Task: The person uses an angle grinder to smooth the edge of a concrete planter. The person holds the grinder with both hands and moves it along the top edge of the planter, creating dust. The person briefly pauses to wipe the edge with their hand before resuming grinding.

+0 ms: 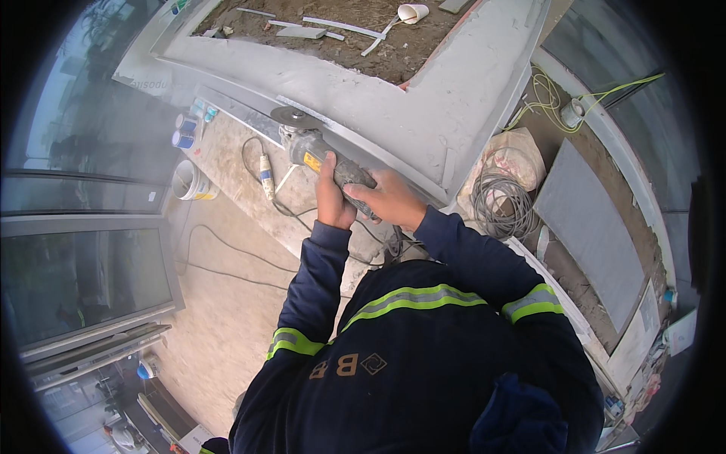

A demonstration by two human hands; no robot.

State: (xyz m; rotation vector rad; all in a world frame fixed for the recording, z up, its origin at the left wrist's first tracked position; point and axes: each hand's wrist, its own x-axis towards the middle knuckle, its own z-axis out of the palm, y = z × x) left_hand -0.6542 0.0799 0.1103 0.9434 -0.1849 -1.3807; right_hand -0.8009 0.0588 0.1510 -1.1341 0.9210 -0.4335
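Both my hands are closed around a dusty angle grinder (pixel 311 151) with a yellow label on its side. Toward the front of its body, my left hand (pixel 333 195) grips with the thumb along the casing. My right hand (pixel 389 198) wraps the rear of the handle. The round cutting disc (pixel 296 116) sits at the outer edge of a grey planter wall (pixel 363 136), close against a strip there; whether it touches, I cannot tell. A dark cord trails from the grinder's rear end down toward my body.
Soil fills the planter ahead, with cut strips (pixel 344 28) and a white cup (pixel 413 13) on it. A cable connector (pixel 266 175) lies on the ledge at left, near a white bucket (pixel 185 180). Coiled cable (pixel 503 204) and a large grey slab (pixel 594 219) are at right.
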